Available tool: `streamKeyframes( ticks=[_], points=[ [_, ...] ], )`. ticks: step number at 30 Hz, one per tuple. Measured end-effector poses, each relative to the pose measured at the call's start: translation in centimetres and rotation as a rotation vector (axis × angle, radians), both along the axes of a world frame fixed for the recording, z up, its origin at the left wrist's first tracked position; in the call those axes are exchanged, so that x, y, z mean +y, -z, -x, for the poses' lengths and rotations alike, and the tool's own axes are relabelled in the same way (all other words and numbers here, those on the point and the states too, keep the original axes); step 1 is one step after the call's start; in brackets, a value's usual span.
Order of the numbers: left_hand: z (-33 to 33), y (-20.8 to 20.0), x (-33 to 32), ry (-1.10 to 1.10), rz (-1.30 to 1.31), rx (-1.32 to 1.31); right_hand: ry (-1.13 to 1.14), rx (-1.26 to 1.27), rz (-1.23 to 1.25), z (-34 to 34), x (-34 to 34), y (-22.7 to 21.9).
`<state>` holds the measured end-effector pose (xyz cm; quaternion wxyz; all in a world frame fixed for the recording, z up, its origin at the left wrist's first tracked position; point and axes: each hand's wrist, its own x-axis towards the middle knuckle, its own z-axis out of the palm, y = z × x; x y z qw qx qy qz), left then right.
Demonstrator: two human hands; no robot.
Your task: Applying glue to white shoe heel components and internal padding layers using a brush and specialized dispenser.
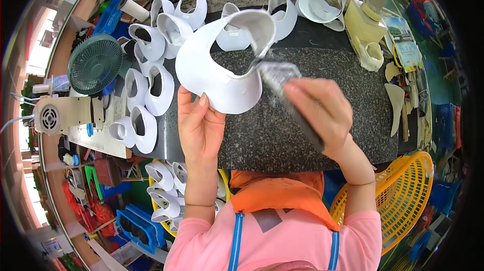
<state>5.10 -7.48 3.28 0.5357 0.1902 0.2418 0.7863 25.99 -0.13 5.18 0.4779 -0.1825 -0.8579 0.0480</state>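
Note:
My left hand (197,120) pinches the lower edge of a large white shoe upper (217,87), a curved piece with a wide opening, held up over the dark speckled stone slab (302,130). Wrapped round a dark, flat brush-like tool (282,77) is my right hand (322,107). The tool's dark tip meets the right rim of the upper's opening; motion smears it, so its exact kind is unclear. More white uppers (160,89) stand along the slab's left side and far edge.
A cream pot with a cone-topped bottle (370,11) stands at the far right. Leftward are a green fan (96,64) and a beige machine (55,115). A yellow basket (403,195) is at lower right; another basket below the slab's left holds several white uppers (164,198).

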Motion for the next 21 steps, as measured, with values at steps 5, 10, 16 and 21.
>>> streamKeyframes(
  ticks=[5, 10, 16, 21],
  points=[
    [-0.1, 0.3, 0.1, -0.033, 0.008, 0.004, -0.178, -0.034, -0.062, 0.6, -1.8, -0.4],
    [0.5, 0.8, -0.1, -0.001, -0.072, -0.018, 0.049, 0.022, 0.049, 0.4, -0.5, -0.2],
    [0.0, 1.0, 0.4, -0.019, -0.051, -0.047, -0.264, -0.028, 0.000, 1.3, -1.4, -0.1],
    [1.1, 2.0, -0.1, -0.110, 0.002, 0.120, 0.101, -0.081, 0.245, -1.0, 0.7, 1.2]
  ],
)
